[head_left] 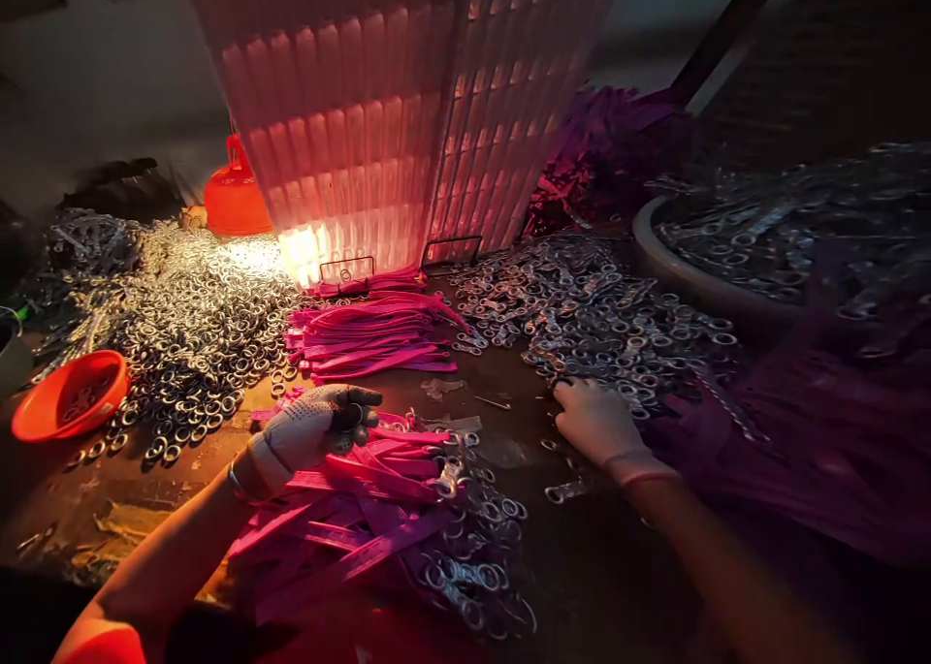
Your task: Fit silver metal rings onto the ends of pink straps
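Note:
My left hand (312,429), in a white dotted glove with dark fingertips, hovers over a heap of pink straps (364,538). Its index finger points right while the other fingers curl in; a small glint shows among them, too small to name. Silvery metal clips (465,575) with rings hang at the straps' right ends. My right hand (596,422), gloved in white, reaches the near edge of a pile of metal clips (582,305). Its fingers bend down onto the pile, and their tips are partly hidden. One loose clip (565,491) lies just below that hand.
Metal rings (196,334) spread at the left near an orange bowl (71,397). An orange lamp (237,199) glows beside a translucent corrugated panel (349,121). Pink straps (370,334) lie in a row before it. A large basin (717,281) and purple straps (792,431) occupy the right.

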Available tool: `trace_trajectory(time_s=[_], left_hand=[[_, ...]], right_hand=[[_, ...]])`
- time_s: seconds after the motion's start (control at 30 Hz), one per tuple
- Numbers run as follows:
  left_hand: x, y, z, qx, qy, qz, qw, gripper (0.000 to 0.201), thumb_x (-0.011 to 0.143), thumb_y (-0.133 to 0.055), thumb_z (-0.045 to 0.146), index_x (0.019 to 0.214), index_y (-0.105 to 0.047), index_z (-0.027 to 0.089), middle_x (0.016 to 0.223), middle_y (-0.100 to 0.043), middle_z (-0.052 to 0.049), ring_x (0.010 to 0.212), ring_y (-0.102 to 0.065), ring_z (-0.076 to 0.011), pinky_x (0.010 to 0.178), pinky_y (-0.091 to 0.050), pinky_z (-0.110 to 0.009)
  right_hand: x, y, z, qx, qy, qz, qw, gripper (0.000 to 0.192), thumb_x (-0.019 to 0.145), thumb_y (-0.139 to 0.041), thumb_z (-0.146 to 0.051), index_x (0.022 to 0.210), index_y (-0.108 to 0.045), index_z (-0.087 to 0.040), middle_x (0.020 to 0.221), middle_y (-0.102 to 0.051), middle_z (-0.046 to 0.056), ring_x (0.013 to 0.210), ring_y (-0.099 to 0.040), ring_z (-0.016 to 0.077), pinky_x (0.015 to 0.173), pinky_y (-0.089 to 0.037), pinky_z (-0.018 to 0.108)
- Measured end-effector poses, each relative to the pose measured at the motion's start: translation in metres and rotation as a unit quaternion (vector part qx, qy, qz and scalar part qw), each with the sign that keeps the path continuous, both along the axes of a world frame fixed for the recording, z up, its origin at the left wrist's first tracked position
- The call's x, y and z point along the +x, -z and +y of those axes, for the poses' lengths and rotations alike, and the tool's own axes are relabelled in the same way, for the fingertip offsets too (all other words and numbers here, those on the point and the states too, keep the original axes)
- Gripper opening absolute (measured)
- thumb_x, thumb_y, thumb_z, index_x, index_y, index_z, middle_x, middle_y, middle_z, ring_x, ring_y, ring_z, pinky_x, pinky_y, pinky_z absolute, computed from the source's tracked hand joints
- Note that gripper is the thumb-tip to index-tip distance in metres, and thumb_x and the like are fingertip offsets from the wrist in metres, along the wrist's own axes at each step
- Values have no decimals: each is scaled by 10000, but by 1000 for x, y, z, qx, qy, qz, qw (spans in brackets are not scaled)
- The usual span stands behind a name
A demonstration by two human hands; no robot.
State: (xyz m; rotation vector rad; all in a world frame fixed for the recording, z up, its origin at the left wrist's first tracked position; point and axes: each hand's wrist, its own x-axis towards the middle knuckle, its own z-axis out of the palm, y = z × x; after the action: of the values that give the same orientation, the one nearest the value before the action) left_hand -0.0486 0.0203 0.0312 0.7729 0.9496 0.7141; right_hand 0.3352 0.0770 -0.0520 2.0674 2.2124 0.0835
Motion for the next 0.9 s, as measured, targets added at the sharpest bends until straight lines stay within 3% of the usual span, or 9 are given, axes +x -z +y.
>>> trace_trajectory(time_s=[0.07, 0.13, 0.23, 0.37, 0.5, 0.57, 0.67, 0.73, 0.9], left_hand=[[4, 2, -4, 56, -16, 56, 997, 405, 770, -736, 319, 1092, -586, 123, 802, -689, -72, 496, -560, -79, 364, -269, -165], [11, 1, -8, 120, -35, 117, 985, 372, 810, -690, 373, 1057, -535, 141, 770, -698, -60, 441, -544, -81, 349, -267, -168], [25, -2, -15, 195, -44, 206, 958, 234, 820, -657, 311, 937, -532, 151, 673, -660, -11, 419, -515, -73, 375, -310, -171], [40, -3, -22, 318, 0, 290, 903, 112, 829, -624, 228, 885, -641, 132, 703, -646, -14, 568, -545, -88, 522, -425, -201], [43, 0, -26, 417, -2, 330, 847, 548, 755, -612, 79, 1294, -579, 169, 734, -636, 20, 644, -546, -105, 597, -427, -209], [44, 0, -28, 398, -7, 301, 867, 614, 751, -625, 94, 1352, -526, 166, 742, -640, 21, 639, -546, -104, 592, -429, -206], [44, -2, -31, 294, -6, 211, 932, 271, 804, -629, 225, 1057, -644, 130, 708, -642, -8, 572, -535, -90, 527, -414, -198], [45, -3, -31, 210, -3, 152, 966, 209, 823, -631, 324, 890, -643, 126, 595, -594, 4, 467, -472, -67, 450, -347, -181], [44, -7, -30, 101, 30, 95, 990, 299, 798, -684, 411, 738, -617, 126, 564, -566, 0, 408, -392, -38, 382, -225, -173]], right_hand=[[-12, -4, -5, 18, 8, 34, 999, 332, 782, -451, -15, 967, -720, -74, 984, -712, 218, 947, -656, 293, 763, -461, 344], [-34, -14, -17, 47, -10, 149, 988, 387, 790, -441, -31, 1067, -699, -109, 1014, -727, 174, 947, -664, 270, 796, -482, 334], [-84, -38, -45, 71, -93, 400, 909, 461, 799, -447, -73, 1211, -636, -158, 1095, -726, 123, 1000, -665, 246, 864, -505, 345], [-146, -66, -79, 36, -157, 570, 806, 517, 781, -500, -118, 1285, -596, -189, 1144, -713, 88, 1040, -654, 225, 895, -518, 366], [-174, -71, -91, 12, -158, 648, 745, 618, 682, -473, -65, 1268, -615, -198, 1150, -717, 57, 1020, -654, 203, 923, -518, 376], [-176, -70, -93, 26, -132, 664, 736, 581, 693, -473, -84, 1236, -635, -208, 1109, -731, 45, 989, -659, 205, 896, -531, 375], [-173, -69, -97, 55, -88, 669, 737, 455, 759, -511, -152, 1185, -662, -201, 1078, -737, 59, 988, -662, 220, 863, -540, 364], [-168, -70, -100, 58, -79, 659, 746, 389, 824, -525, -209, 1188, -665, -201, 1080, -735, 74, 997, -661, 226, 871, -535, 370], [-151, -71, -97, 55, -137, 595, 790, 402, 917, -496, -266, 1302, -600, -214, 1182, -693, 104, 1099, -616, 237, 964, -477, 411]])
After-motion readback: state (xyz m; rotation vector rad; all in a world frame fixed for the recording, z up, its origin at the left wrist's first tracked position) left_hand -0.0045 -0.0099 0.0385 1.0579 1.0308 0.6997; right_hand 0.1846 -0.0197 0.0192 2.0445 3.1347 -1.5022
